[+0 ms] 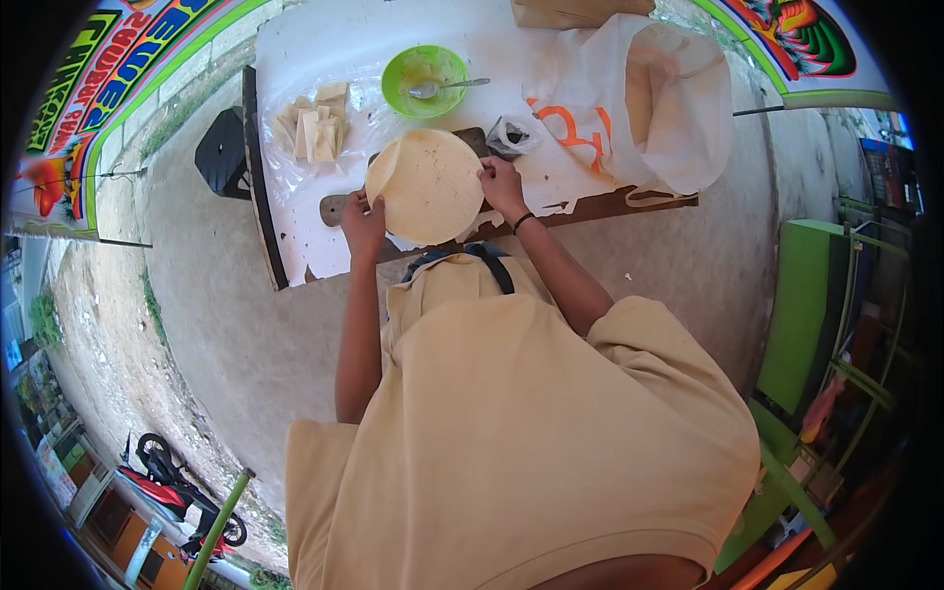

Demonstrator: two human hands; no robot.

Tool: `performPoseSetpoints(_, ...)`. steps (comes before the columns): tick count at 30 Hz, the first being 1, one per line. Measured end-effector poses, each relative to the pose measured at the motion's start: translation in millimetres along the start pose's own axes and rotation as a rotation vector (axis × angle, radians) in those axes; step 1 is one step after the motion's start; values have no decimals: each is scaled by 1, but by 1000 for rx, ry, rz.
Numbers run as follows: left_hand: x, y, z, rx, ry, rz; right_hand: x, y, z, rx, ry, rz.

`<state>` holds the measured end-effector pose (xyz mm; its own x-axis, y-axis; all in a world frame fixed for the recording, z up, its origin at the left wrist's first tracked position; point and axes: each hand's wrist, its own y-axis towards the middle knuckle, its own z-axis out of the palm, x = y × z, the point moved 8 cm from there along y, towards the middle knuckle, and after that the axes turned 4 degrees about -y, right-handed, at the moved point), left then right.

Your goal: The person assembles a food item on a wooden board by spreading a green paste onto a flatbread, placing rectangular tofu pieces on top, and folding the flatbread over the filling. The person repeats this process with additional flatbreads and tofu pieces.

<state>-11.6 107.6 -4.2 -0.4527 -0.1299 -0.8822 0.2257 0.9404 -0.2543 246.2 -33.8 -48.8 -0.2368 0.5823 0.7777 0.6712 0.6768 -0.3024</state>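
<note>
A round, pale flatbread [438,192] is held by its edges between my two hands, its upper left part folded or lifted. My left hand [364,226] pinches the left edge. My right hand [503,187] grips the right edge. Beneath the flatbread lies a dark wooden cutting board [332,209], mostly hidden, with its handle showing at the left. Beyond it stands a green bowl [393,88] with a metal spoon [428,90] and some pale paste inside. Several folded pale pieces [320,126] sit on clear plastic at the left.
A small plastic bag [515,136] lies right of the board. A large white bag [678,88] with orange print covers the right of the white-topped table [305,226]. A brown box [580,12] stands at the far edge. A black stool [222,157] is left of the table.
</note>
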Motion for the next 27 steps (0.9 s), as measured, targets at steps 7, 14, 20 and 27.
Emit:
performPoseSetpoints(7, 32, 11, 10, 95, 36, 12, 10, -8, -9, 19, -48, -49)
performPoseSetpoints(14, 50, 22, 11, 65, 80, -62, 13, -7, -19, -128, -82, 28)
performPoseSetpoints(20, 81, 22, 19, 91, -234, -126, -51, 25, -57, -469, 400, 561)
performPoseSetpoints(27, -45, 14, 52, 86, -25, 171, 40, 20, -55, 134, 698, 216)
